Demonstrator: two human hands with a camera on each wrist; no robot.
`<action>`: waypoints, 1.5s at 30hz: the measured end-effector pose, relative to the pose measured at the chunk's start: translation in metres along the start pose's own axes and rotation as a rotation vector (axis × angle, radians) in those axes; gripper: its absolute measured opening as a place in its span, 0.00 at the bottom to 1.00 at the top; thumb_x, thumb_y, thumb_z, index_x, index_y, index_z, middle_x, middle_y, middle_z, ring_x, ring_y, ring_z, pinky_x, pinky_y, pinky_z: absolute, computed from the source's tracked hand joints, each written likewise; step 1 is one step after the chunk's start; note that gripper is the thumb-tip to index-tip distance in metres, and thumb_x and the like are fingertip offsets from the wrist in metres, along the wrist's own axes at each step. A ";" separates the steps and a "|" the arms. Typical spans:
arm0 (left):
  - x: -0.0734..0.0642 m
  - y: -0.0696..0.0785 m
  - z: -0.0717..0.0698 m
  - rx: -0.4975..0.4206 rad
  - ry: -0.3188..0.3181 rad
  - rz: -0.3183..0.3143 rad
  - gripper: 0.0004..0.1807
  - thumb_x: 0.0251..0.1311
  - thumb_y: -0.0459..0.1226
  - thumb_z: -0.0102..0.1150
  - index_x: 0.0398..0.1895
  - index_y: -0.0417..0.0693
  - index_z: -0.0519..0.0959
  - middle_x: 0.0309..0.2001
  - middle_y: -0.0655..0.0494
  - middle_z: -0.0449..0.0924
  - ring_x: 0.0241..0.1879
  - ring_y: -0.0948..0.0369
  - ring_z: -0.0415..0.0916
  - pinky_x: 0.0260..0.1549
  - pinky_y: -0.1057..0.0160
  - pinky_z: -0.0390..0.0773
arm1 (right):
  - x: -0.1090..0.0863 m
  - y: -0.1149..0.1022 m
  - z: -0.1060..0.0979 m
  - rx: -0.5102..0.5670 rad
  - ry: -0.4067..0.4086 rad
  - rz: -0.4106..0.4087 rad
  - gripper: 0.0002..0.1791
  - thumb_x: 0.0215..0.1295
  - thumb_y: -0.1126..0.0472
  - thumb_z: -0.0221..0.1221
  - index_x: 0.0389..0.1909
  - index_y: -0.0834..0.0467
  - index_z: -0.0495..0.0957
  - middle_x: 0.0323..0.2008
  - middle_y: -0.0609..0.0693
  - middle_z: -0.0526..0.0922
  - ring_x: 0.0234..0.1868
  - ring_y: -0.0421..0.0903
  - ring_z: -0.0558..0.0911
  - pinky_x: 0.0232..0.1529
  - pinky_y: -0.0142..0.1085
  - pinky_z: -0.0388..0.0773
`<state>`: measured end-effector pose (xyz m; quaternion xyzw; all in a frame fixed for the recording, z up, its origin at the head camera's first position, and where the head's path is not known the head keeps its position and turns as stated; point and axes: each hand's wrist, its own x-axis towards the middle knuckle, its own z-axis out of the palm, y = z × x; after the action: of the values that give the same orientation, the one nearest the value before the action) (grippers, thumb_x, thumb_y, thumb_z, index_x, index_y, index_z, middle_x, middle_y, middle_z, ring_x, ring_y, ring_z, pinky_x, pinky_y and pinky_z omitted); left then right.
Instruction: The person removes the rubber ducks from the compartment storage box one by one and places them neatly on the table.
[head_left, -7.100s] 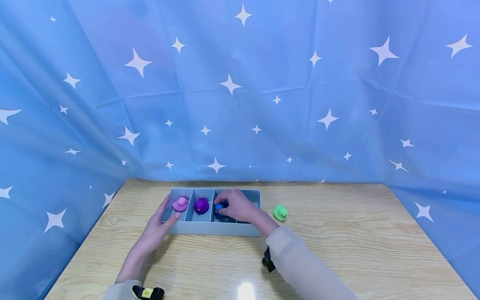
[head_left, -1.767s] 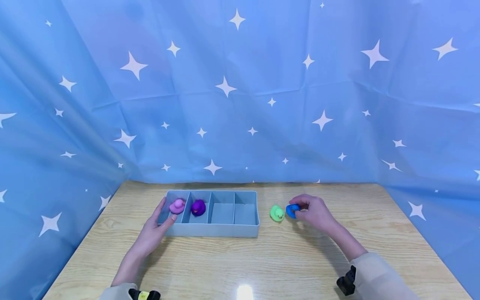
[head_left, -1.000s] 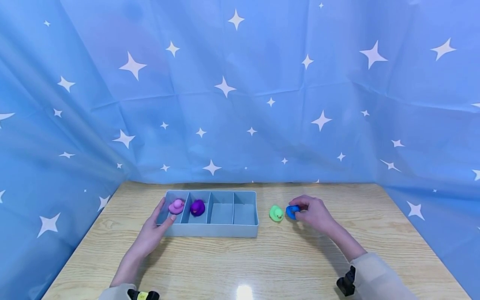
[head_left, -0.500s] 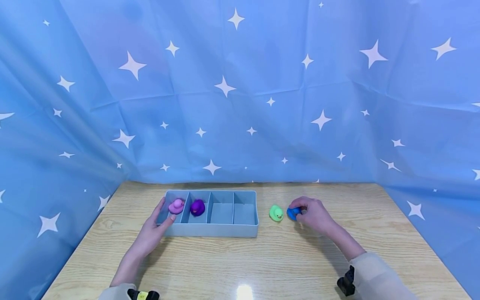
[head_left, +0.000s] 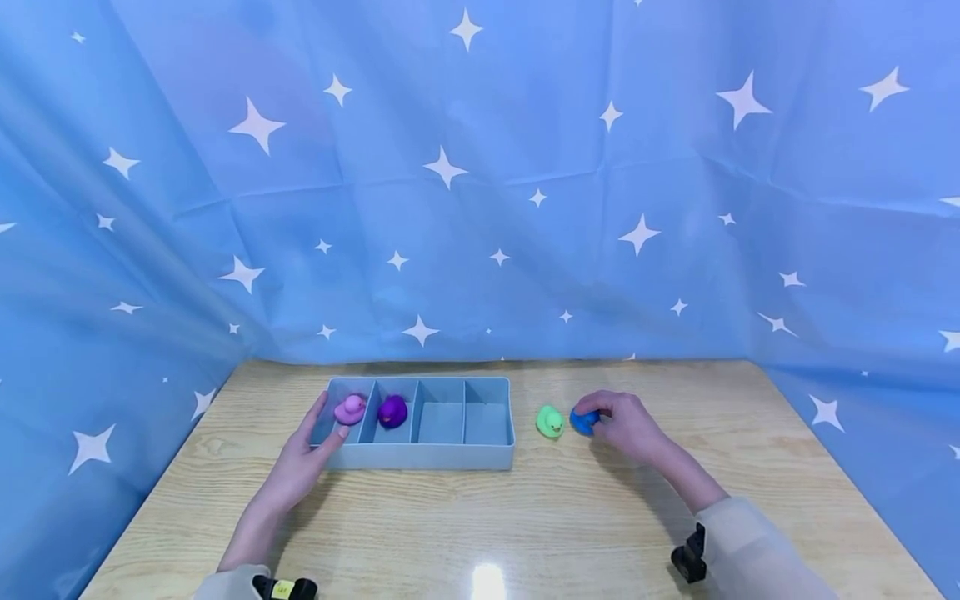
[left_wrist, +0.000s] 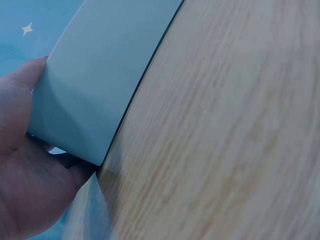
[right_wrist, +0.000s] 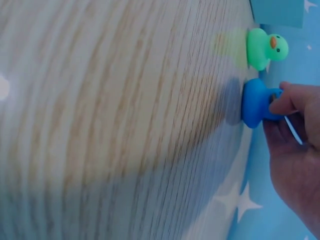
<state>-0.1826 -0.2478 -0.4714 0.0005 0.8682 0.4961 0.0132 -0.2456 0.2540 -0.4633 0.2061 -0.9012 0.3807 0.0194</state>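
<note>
My right hand pinches a blue rubber duck by its head between thumb and fingers. In the right wrist view the blue duck's base sits right at the tabletop, beside a green rubber duck. My left hand holds the left end of a blue-grey divided box, thumb at the front rim, fingers along the end wall. A pink duck lies in the leftmost compartment and a purple duck in the one beside it. The two right compartments hold nothing.
The box stands near the back of a wood-grain table, close to a blue star-patterned curtain. The green duck stands between the box's right end and the blue duck. A black wrist device sits at the right cuff.
Since the oldest frame, my right hand has carried the blue duck from the third compartment to the table right of the green duck. Lately it barely shifts there; my left hand stays on the box.
</note>
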 end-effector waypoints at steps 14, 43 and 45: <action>0.001 0.001 -0.001 -0.011 -0.015 -0.022 0.45 0.78 0.52 0.49 0.85 0.53 0.35 0.81 0.35 0.38 0.78 0.34 0.36 0.72 0.30 0.45 | -0.003 -0.001 -0.001 0.028 -0.012 0.018 0.19 0.58 0.83 0.56 0.46 0.66 0.87 0.51 0.61 0.84 0.55 0.64 0.82 0.56 0.54 0.81; -0.002 0.004 0.000 -0.023 -0.026 -0.042 0.46 0.78 0.53 0.49 0.85 0.53 0.35 0.81 0.35 0.37 0.78 0.34 0.34 0.72 0.30 0.43 | -0.003 -0.025 -0.003 0.024 0.117 -0.019 0.17 0.62 0.79 0.58 0.50 0.66 0.84 0.53 0.60 0.84 0.57 0.65 0.81 0.58 0.61 0.78; -0.002 0.004 0.000 -0.025 -0.024 -0.039 0.46 0.78 0.53 0.49 0.85 0.52 0.35 0.81 0.35 0.37 0.78 0.34 0.34 0.72 0.30 0.43 | 0.000 -0.030 -0.002 0.044 0.132 -0.039 0.18 0.61 0.80 0.58 0.50 0.65 0.85 0.52 0.59 0.85 0.55 0.65 0.82 0.57 0.61 0.78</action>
<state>-0.1810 -0.2455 -0.4682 -0.0107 0.8616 0.5063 0.0334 -0.2344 0.2369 -0.4419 0.1982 -0.8853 0.4126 0.0816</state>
